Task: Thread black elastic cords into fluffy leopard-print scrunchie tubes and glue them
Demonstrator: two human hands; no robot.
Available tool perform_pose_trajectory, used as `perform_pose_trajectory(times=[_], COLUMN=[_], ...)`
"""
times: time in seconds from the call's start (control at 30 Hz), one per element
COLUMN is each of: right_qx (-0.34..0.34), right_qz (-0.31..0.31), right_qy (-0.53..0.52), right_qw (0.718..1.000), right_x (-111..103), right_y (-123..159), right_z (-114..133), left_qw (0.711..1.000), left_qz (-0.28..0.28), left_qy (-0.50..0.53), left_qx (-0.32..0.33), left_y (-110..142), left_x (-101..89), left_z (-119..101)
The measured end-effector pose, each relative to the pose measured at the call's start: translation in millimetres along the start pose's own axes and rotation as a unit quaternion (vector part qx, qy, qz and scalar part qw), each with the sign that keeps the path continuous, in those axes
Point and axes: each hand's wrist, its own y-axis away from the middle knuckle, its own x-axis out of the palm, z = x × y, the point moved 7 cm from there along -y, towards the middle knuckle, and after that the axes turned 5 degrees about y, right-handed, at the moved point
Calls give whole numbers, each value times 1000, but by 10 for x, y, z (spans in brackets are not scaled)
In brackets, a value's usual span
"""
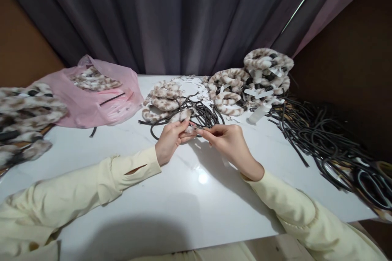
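Note:
My left hand is closed around the end of a spotted white-and-brown furry tube, above a loose bundle of black cords. Close against it, my right hand pinches at the tube's end with thumb and forefinger. Whatever sits between those right fingertips is too small to make out. Just behind the hands lie more furry tubes, coiled beside the cords.
A pink plastic bag with furry tubes inside lies left of a furry pile. At right are stacked furry rings, a white bottle and a heap of black cords. A dark curtain hangs behind the white table.

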Motion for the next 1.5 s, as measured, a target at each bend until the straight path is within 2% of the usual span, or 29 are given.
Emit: perform_pose_trajectory(times=[0.23, 0.5, 0.6, 0.8, 1.33, 1.5], right_qx=[-9, -1, -33, -116, -191, -252], right_qz=[3, 2, -24, -11, -27, -35], right_qy=[15, -4, 22, 79, 111, 188], right_qw=[1000, 1000, 999, 990, 975, 949], right_x=[37, -52, -115, -49, -9, 79], right_y=[-1, -22, -41, -28, 30, 116], right_z=[-4, 11, 30, 97, 171, 228], left_qw=[1000, 1000, 999, 999, 999, 999], left_qz=[-1, 8, 17, 12, 19, 19], left_qy=[-12, 4, 12, 19, 4, 3], left_qx=[-11, -17, -25, -29, -35, -36], left_y=[-2, -10, -10, -1, 4, 10], left_x=[-13, -12, -1, -1, 12, 14], left_z=[17, 23, 25, 19, 12, 22])
